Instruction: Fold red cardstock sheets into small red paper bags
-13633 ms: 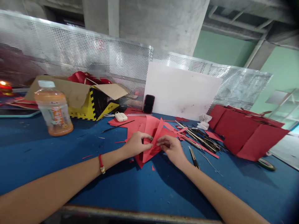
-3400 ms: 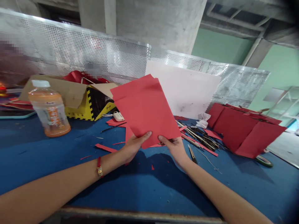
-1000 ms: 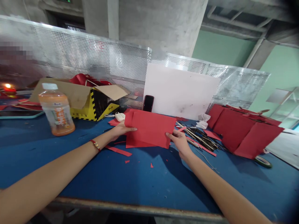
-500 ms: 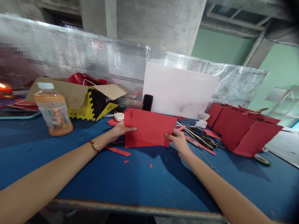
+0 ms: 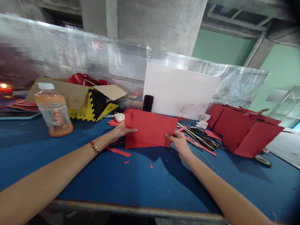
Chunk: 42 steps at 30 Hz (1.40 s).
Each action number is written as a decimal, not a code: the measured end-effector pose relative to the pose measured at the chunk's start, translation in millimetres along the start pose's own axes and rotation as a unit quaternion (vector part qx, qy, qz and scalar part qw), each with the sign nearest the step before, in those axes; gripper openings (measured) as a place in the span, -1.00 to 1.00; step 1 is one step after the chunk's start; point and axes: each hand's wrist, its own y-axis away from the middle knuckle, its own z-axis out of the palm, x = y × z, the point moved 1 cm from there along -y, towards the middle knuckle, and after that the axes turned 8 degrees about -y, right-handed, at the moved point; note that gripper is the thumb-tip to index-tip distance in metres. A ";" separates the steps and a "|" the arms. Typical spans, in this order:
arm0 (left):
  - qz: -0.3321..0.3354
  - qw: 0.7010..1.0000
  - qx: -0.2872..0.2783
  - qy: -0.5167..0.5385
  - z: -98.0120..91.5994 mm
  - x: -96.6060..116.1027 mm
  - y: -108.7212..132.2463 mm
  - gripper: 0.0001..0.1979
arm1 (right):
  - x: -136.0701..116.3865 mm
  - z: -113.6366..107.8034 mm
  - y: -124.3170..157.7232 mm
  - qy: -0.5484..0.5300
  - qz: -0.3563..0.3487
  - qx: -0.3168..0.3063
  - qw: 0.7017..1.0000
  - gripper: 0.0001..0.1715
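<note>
A folded sheet of red paper (image 5: 151, 129) is held up over the blue table between my two hands. My left hand (image 5: 120, 130) grips its left edge, thumb lying across the front. At the lower right edge, my right hand (image 5: 179, 140) pinches it between thumb and fingers. The fingers behind the paper are hidden. A second red layer shows along the bottom edge. Below my left hand lies a red paper strip (image 5: 119, 152), and small red scraps (image 5: 151, 166) are scattered nearer to me.
An orange drink bottle (image 5: 54, 109) and an open cardboard box (image 5: 82, 107) stand at the left. A phone (image 5: 148, 103) leans upright behind the paper. Thin sticks (image 5: 201, 137) lie right of my hands, before red paper bags (image 5: 243, 129) and a tape roll (image 5: 262, 161).
</note>
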 end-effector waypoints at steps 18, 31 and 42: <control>0.008 1.000 0.019 -0.023 1.9 -1.4 0.2 -0.51 | 1.5 1.0 -1.1 0.043 -0.043 0.010 0.998 -0.76; -0.001 1.000 0.020 -0.015 3.8 -1.5 0.8 -0.55 | 1.6 1.6 -1.4 0.081 -0.060 0.001 0.995 -0.73; 0.021 0.999 -0.009 -0.038 6.2 0.0 3.1 -0.56 | 4.0 1.0 -0.2 0.103 -0.082 -0.008 0.991 -0.74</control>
